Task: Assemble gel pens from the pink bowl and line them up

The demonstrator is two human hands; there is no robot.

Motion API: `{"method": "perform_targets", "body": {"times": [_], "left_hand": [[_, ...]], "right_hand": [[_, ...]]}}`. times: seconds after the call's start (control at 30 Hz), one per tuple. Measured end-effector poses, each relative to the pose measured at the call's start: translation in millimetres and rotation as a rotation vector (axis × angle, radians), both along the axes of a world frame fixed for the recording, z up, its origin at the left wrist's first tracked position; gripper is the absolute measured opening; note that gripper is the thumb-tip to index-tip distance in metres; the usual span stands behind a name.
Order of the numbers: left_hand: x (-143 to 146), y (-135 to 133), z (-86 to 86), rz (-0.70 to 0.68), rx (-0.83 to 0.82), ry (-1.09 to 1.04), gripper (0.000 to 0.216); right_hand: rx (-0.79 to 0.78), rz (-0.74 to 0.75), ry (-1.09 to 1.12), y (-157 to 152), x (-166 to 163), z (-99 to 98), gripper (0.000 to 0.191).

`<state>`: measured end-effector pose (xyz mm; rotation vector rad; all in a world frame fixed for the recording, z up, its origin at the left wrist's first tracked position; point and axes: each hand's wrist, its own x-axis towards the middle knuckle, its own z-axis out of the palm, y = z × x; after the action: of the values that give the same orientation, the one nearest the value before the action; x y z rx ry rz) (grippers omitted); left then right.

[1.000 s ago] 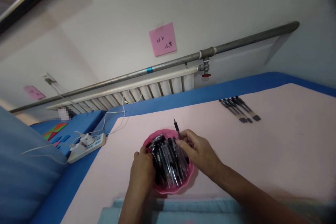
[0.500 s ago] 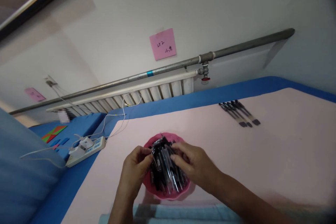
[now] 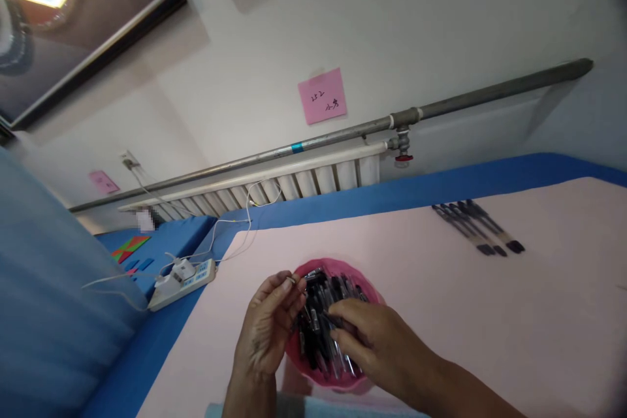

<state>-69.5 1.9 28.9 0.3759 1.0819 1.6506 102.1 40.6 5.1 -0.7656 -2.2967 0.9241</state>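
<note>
A pink bowl full of several black pens sits on the pink table top close to me. My left hand is at the bowl's left rim, its fingertips pinched on a small pen part. My right hand lies over the pens from the right, fingers curled down among them; what they grip is hidden. A row of several black pens lies side by side farther right on the table.
A white power strip with plugs and white cables rests on the blue border at the left. A radiator and a grey pipe run along the wall, with a pink note above.
The pen tip my right hand held up over the bowl a second ago is gone from sight. My right hand has dropped into the pens; my left hand rose to a pinch. The view tilted up.
</note>
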Motion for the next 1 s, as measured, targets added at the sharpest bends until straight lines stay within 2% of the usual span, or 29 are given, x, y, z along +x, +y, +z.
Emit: {"method": "perform_targets", "body": {"times": [0.13, 0.53, 0.6, 0.7, 0.77, 1.0], "left_hand": [[3, 0, -1.1, -0.053, 0.015, 0.025, 0.017], [17, 3, -4.0, -0.068, -0.016, 0.151, 0.027], [18, 3, -4.3, -0.062, -0.006, 0.147, 0.030], [20, 2, -2.1, -0.070, 0.025, 0.133, 0.029], [22, 3, -0.5, -0.080, 0.048, 0.124, 0.027], [27, 6, -12.5, -0.076, 0.042, 0.127, 0.018]], "right_hand": [[-0.023, -0.026, 0.012, 0, -1, -0.7, 0.012], [0.002, -0.061, 0.004, -4, 0, 1.0, 0.014], [-0.058, -0.077, 0.022, -6, -2, 1.2, 0.014], [-0.269, -0.039, 0.090, -8, -4, 2.8, 0.014], [-0.336, -0.010, 0.129, -8, -5, 4.3, 0.016], [-0.226, -0.030, 0.119, -6, -5, -0.7, 0.014]]}}
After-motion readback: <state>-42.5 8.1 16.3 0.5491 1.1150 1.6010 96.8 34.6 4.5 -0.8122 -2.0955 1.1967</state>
